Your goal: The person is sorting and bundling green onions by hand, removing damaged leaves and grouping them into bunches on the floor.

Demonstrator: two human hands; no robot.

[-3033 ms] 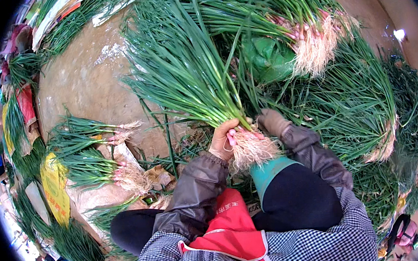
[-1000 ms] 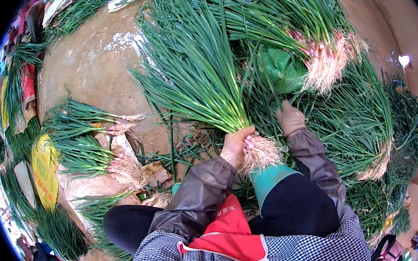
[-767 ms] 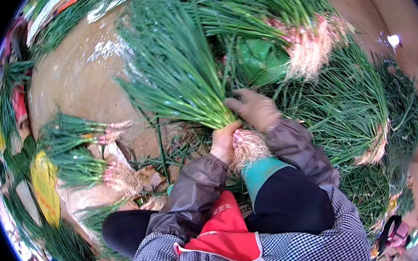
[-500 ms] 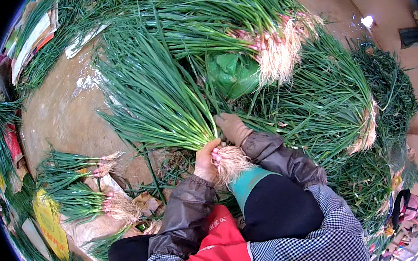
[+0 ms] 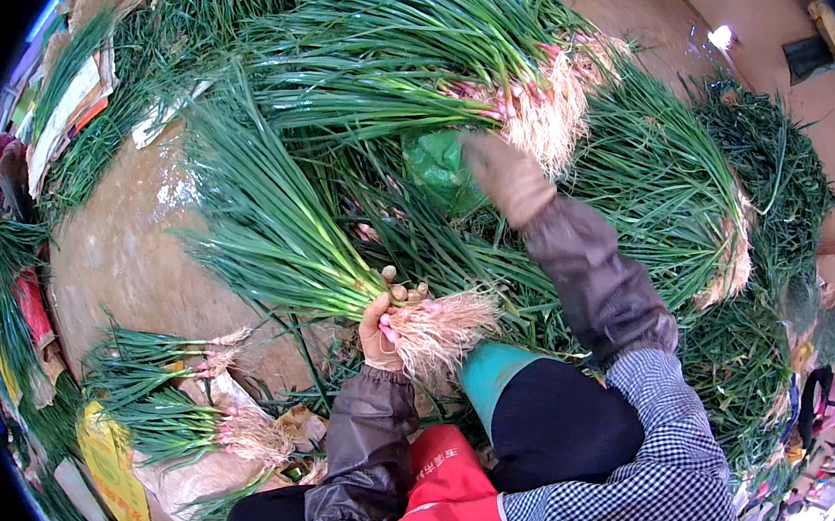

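Note:
A thick bunch of spring onions (image 5: 272,214), pink at the bulbs and with pale stringy roots, is gripped just above the bulbs by my left hand (image 5: 382,329). Its green leaves fan out away from me to the upper left. My right hand (image 5: 508,173), in a tan glove, is off the bunch and stretched forward over a green plastic bag (image 5: 439,170). Its fingers are smeared and partly hidden, so their closing cannot be made out. Just beyond it lies a large heap of spring onions (image 5: 477,44), roots toward the right.
More spring onions (image 5: 663,197) spread on the right, above loose dark leaves. Small bundles (image 5: 177,419) lie at the left beside a yellow sack (image 5: 112,471). Wet brown floor (image 5: 120,249) shows between them. A teal cover (image 5: 494,379) is on my knee.
My right hand has left the bunch and moved forward to the green bag. My left hand keeps hold of the spring onions, shifted slightly left, with the roots now turned more to the right.

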